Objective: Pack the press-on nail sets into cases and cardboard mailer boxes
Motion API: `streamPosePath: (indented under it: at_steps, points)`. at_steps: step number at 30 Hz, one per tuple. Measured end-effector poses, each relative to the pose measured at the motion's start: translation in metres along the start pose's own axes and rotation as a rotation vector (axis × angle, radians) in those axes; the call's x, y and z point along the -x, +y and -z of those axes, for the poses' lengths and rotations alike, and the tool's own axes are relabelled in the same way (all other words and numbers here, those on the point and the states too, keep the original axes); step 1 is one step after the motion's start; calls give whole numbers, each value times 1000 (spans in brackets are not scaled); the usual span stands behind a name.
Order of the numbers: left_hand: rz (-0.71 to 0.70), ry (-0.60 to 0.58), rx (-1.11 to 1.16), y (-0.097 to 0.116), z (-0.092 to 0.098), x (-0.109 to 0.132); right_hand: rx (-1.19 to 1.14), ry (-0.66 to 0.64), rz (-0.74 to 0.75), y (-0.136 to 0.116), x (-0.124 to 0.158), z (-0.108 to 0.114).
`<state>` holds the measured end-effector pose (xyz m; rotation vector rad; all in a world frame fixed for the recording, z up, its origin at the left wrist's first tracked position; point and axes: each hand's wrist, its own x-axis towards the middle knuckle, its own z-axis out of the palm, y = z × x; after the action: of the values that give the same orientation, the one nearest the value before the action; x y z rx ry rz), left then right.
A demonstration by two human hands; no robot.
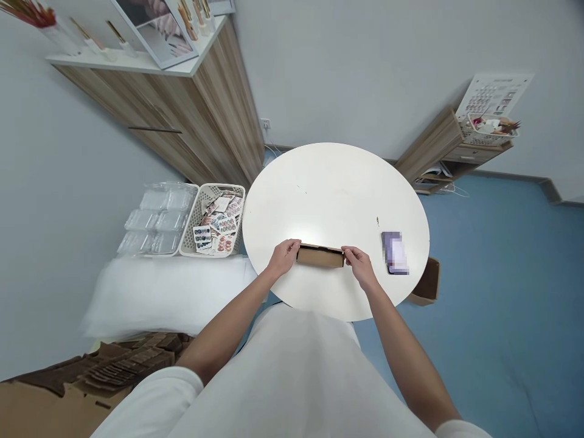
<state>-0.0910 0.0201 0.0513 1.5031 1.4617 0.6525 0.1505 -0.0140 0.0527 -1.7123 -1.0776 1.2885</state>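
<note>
White tabletop [328, 188] mid-frame; brown cardboard box [320, 258] just below and right of frame centre. Left hand [283, 255] pinches box's left end; right hand [359, 264], likewise closed, grips its right end.

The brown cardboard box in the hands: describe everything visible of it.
The brown cardboard box is long and narrow, its visible face plain, with a dark strip along its far edge. It lies crosswise over the near part of the white table. The left hand holds its left end, the right hand its right end. Whether it touches the tabletop is unclear.
</note>
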Motion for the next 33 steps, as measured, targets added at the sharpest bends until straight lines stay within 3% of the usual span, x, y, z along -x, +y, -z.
streamPosePath:
  at_steps: [9,16,20,27,33]
  points:
    - [154,-68,37,-22,-5,6,33,-35,-72,16,14,2]
    - [132,-193,130,-39,-6,19,35,-84,-95,28,28,-2]
    - [117,-174,168,-38,-11,20,-9,-48,-63,28,33,-5]
    - [89,-143,381,-42,-39,31,-166,42,-54,42,48,-5]
    - [136,-66,374,-55,-69,40,-257,176,-87,67,60,-13]
